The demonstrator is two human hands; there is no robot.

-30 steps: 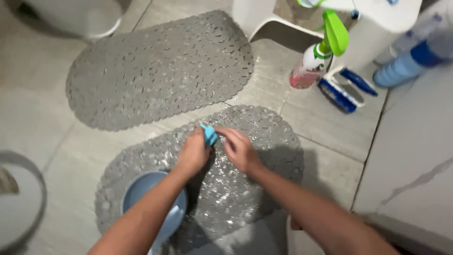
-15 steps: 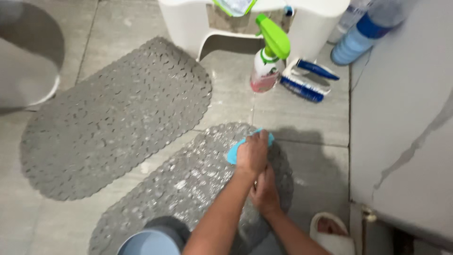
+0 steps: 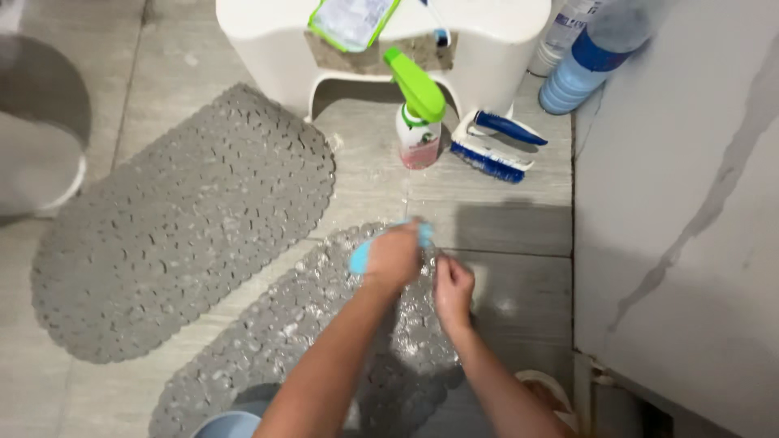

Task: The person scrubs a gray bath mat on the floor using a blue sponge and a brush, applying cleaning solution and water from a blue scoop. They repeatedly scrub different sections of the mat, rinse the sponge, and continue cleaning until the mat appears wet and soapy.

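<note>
Gripping a small blue scrubber (image 3: 361,255), the left hand (image 3: 395,258) presses it onto the far end of the wet, pebbled grey mat (image 3: 324,316), seemingly to scour its bumps. The right hand (image 3: 453,285), at four o'clock of the left, pinches the mat's edge, likely to steady it. A second, drier mat (image 3: 178,219) lies at ten o'clock. At twelve o'clock stand a green-topped spray bottle (image 3: 419,122), a blue scrub brush (image 3: 493,146) and a white plastic stool (image 3: 381,40) on the tile floor (image 3: 511,227).
</note>
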